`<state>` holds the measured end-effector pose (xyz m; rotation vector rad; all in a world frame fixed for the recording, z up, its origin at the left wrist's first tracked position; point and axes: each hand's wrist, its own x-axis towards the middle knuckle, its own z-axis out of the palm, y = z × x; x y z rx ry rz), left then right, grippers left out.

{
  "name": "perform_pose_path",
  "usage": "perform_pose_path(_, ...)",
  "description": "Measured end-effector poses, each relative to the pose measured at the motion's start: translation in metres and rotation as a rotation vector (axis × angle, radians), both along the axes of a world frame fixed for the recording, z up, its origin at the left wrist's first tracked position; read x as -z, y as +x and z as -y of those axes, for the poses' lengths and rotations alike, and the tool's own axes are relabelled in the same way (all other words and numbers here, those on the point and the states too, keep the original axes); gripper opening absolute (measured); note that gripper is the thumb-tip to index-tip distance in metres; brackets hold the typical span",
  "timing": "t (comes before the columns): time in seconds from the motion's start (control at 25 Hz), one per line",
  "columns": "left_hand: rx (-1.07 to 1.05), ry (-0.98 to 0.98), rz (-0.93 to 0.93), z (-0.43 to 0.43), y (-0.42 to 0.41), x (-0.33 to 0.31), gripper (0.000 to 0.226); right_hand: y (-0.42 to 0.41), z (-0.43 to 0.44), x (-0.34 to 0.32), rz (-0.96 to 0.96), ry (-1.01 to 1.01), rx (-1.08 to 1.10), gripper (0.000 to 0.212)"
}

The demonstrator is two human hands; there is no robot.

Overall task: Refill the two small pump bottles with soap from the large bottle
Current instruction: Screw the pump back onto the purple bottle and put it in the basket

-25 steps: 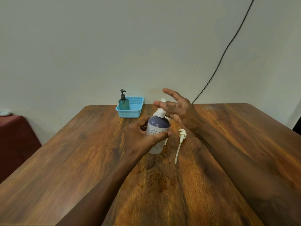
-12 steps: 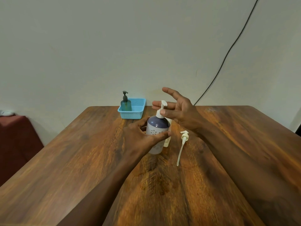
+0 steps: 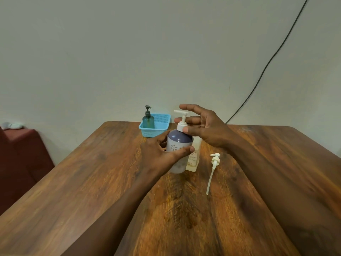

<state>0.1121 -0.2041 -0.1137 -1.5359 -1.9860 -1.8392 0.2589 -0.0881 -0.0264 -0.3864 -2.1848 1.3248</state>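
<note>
Presently I am seeing the left hand (image 3: 158, 154) gripping the large bottle (image 3: 178, 146), which is standing upright mid-bench (image 3: 92, 182); its thumb is crossing the front. The right hand (image 3: 204, 126) is hovering spread, fingers (image 3: 186, 119) beside the pump stem, thumb touching the collar. A clear small bottle (image 3: 193, 159) is standing just behind, a loose pump (image 3: 214, 167) lying near. A green bottle (image 3: 148, 120) is sitting in the blue basket (image 3: 162, 124).

no text can be read. the clear small bottle (image 3: 193, 159) behind the large purple bottle (image 3: 178, 145) carries a pale label with fine print too blurred to make out; the purple bottle bears only white flower marks.
</note>
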Motion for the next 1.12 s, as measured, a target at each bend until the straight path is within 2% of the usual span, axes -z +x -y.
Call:
perform_pose_path(0.12, -0.028, 0.022, -0.014, 0.001, -0.004, -0.005, 0.064, -0.007, -0.006, 0.0, -0.011, 0.077, 0.075, 0.059)
perform_pose_path(0.28, -0.032, 0.015, -0.031, -0.001, -0.01, -0.009, 0.063, -0.019, -0.007, -0.003, 0.013, 0.093, -0.002, 0.055)
perform_pose_path(0.36, -0.056, 0.017, -0.043, -0.003, -0.012, -0.009, 0.066, -0.025, -0.007, -0.003, -0.007, 0.149, 0.071, 0.055)
perform_pose_path(0.6, -0.119, 0.129, -0.029, -0.009, -0.009, -0.011, 0.059, -0.052, -0.005, 0.003, -0.126, 0.292, 0.272, 0.053)
perform_pose_path(0.72, -0.147, 0.16, -0.021, -0.019, -0.016, -0.009, 0.068, -0.062, -0.008, 0.004, -0.149, 0.358, 0.325, 0.053)
perform_pose_path(0.96, -0.131, 0.141, 0.005, -0.048, -0.054, -0.007, 0.082, -0.093, -0.033, -0.008, -0.088, 0.425, 0.252, 0.045)
perform_pose_path(1.12, -0.081, 0.018, -0.036, -0.071, -0.094, -0.019, 0.081, -0.119, -0.068, -0.022, -0.057, 0.439, 0.127, 0.04)
